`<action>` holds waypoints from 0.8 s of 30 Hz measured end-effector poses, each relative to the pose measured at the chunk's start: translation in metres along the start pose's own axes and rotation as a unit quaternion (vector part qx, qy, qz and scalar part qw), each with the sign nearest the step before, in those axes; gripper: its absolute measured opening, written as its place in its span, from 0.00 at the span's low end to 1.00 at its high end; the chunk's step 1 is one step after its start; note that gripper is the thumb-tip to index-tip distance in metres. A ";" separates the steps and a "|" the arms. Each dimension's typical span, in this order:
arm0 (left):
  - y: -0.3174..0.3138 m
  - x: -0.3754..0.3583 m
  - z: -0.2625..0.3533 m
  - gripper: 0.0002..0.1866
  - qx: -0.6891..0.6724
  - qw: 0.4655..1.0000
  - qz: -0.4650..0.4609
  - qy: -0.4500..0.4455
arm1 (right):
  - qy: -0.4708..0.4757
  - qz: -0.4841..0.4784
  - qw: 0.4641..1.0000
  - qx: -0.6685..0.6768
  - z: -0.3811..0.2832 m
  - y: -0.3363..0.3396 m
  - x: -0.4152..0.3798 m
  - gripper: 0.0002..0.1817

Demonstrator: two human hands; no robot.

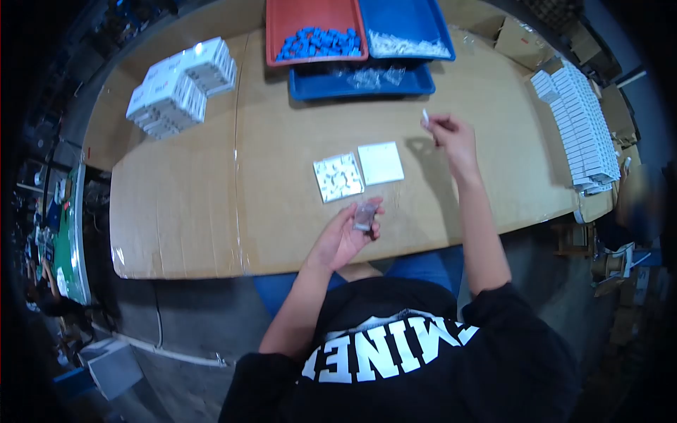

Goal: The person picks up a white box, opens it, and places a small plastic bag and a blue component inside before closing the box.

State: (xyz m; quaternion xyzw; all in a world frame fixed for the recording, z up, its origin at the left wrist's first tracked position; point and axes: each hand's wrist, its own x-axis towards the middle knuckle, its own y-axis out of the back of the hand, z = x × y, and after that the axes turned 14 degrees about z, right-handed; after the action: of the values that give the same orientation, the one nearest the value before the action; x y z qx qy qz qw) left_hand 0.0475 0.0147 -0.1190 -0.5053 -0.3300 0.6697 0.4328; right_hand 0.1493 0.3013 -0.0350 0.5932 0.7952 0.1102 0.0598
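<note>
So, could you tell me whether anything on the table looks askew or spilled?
Nothing looks spilled or damaged: the blue pieces lie within the red tray, the white pieces within the upper blue tray. Only the patterned square and plain white square sit slightly askew to each other.

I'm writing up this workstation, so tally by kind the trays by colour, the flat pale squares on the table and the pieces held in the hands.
Red tray: 1
Blue trays: 2
Flat pale squares: 2
Held pieces: 2 (clear piece, left hand; white piece, right hand)
Total: 7
</note>
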 end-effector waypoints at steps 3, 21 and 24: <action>0.006 0.002 -0.002 0.29 0.022 1.000 -0.014 -0.005 | -0.075 -0.002 0.997 0.034 0.023 0.012 -0.098 0.09; 0.002 -0.005 -0.005 0.30 0.074 0.996 -0.014 -0.050 | 0.033 -0.105 0.989 0.104 0.006 0.010 -0.158 0.09; 0.002 -0.006 -0.006 0.28 0.083 0.995 -0.009 -0.058 | 0.100 -0.158 0.979 0.084 0.000 0.003 -0.145 0.09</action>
State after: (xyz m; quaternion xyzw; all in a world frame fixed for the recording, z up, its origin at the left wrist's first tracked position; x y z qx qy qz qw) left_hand 0.0535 0.0088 -0.1199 -0.4249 -0.3025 0.7192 0.4590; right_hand 0.1941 0.1635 -0.0399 0.4487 0.8875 0.0903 -0.0533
